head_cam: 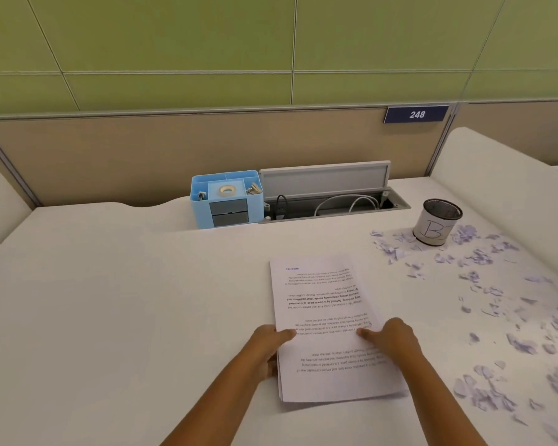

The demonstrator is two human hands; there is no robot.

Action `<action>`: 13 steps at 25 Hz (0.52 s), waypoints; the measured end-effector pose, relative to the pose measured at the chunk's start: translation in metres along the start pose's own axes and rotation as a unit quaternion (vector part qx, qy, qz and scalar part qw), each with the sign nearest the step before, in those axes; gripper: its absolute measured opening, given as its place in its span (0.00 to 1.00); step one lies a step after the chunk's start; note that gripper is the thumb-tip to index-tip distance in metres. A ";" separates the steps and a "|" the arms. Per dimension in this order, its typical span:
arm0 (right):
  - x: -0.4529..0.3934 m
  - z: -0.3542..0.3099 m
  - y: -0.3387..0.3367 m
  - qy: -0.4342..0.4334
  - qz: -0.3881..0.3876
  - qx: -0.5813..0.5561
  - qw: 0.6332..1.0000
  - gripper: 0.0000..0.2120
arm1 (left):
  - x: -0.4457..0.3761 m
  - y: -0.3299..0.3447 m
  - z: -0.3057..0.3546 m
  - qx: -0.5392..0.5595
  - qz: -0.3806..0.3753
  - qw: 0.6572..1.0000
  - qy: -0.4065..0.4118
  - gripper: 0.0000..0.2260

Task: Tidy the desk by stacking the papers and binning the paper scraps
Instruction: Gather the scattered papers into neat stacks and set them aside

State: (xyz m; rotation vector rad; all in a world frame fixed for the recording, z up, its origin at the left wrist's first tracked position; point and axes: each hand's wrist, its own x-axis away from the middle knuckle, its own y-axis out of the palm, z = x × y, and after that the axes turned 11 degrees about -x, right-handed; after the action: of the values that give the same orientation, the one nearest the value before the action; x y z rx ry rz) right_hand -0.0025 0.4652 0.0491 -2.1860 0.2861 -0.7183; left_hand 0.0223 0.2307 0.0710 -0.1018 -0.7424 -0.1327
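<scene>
A stack of printed papers lies on the white desk, its text upside down to me. My left hand grips the stack's left edge, thumb on top. At the right edge my right hand holds the same stack, thumb on the top sheet. Several pale purple paper scraps are strewn over the right side of the desk. A black mesh cup labelled "B" stands upright at the back right among the scraps.
A blue desk organiser stands at the back centre. Beside it an open cable tray with a raised grey lid holds cables. Beige partition panels close off the back and sides of the desk.
</scene>
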 end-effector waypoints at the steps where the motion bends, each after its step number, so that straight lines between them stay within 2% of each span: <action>1: 0.002 -0.002 0.002 -0.004 -0.010 0.023 1.000 0.27 | -0.003 -0.003 0.000 0.000 0.011 1.000 0.003 0.07; 4: 0.009 -0.009 0.005 -0.017 -0.031 0.084 0.996 0.28 | -0.010 -0.005 -0.003 -0.018 0.044 0.999 0.002 0.11; 6: 0.013 -0.011 0.010 -0.028 -0.042 0.073 0.996 0.28 | -0.015 -0.003 -0.009 -0.032 0.057 0.998 0.021 0.13; 11: 0.029 -0.014 0.027 -0.056 -0.067 -0.127 0.988 0.17 | -0.014 -0.013 -0.028 -0.015 0.088 0.994 0.057 0.14; 13: 0.033 -0.014 0.031 -0.059 -0.090 -0.171 0.979 0.16 | -0.005 -0.026 -0.035 -0.071 0.143 0.983 0.091 0.10</action>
State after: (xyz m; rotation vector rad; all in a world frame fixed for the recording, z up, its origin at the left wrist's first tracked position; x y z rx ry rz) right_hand 0.0177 0.4220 0.0459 -2.5977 0.1620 -0.6729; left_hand 0.0376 0.2008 0.0427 -0.3259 -0.5282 0.0793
